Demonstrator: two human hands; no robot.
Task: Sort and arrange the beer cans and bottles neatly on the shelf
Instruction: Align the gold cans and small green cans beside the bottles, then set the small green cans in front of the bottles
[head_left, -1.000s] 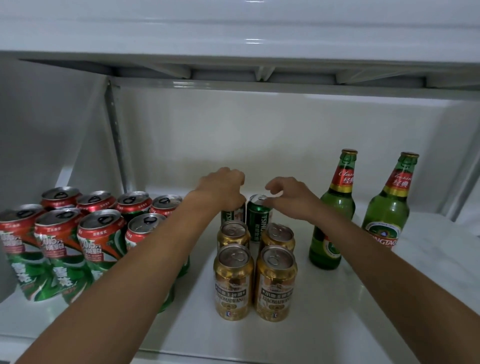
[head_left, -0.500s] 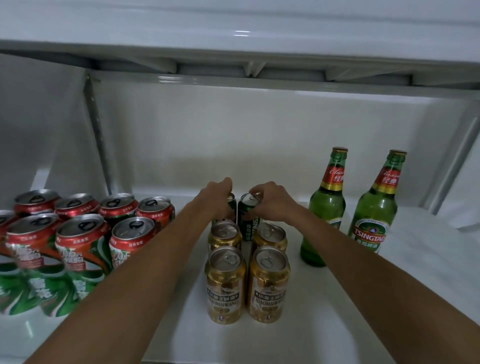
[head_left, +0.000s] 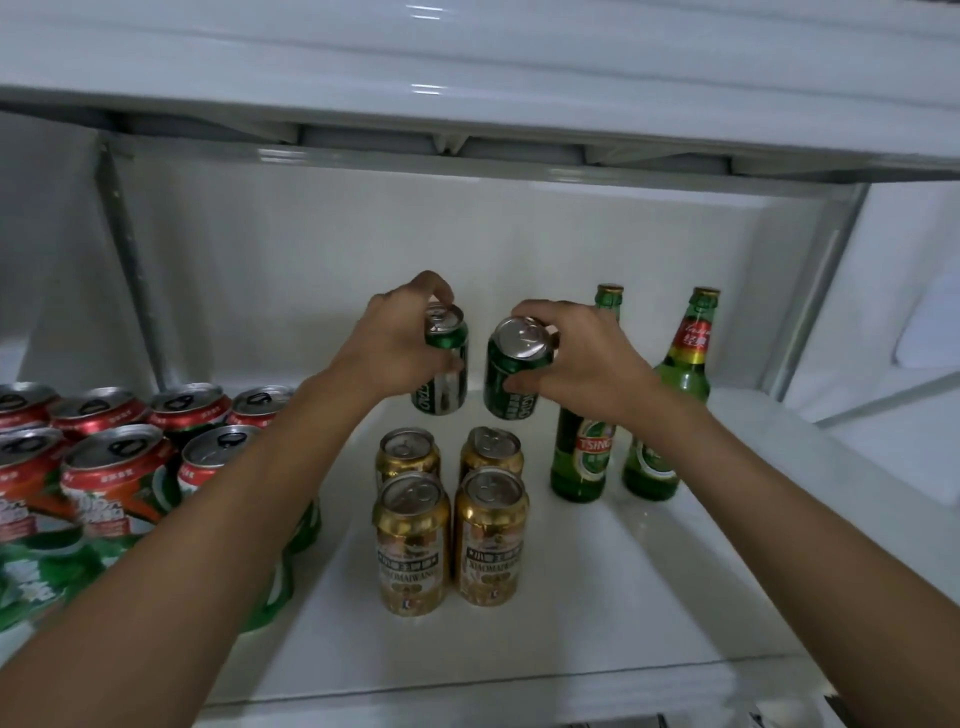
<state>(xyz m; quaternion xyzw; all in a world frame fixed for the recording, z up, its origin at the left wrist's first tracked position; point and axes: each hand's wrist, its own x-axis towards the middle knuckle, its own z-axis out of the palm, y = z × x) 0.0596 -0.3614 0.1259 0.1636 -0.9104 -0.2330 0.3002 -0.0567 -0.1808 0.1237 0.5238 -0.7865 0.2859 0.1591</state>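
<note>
My left hand (head_left: 395, 343) grips a green beer can (head_left: 444, 382) by its top, lifted above the shelf. Beside it, my right hand (head_left: 582, 358) grips a second green can (head_left: 511, 374), also in the air and tilted toward me. Both hang over the back of the white shelf (head_left: 649, 571). Below them stand several gold cans (head_left: 413, 545) in a two-by-two block. Two green glass bottles (head_left: 582, 457) stand upright to the right, partly behind my right wrist. Several red-and-green cans (head_left: 119, 483) crowd the left side.
The upper shelf's underside (head_left: 467, 150) hangs low over the bottles. A metal upright (head_left: 130, 260) runs down the back left corner. The shelf's front lip (head_left: 493, 680) lies near me, with bare white surface at the front right.
Both hands have lifted the two green cans off the shelf from behind the gold cans. The right can now tilts toward me. The camera has shifted left and closer.
</note>
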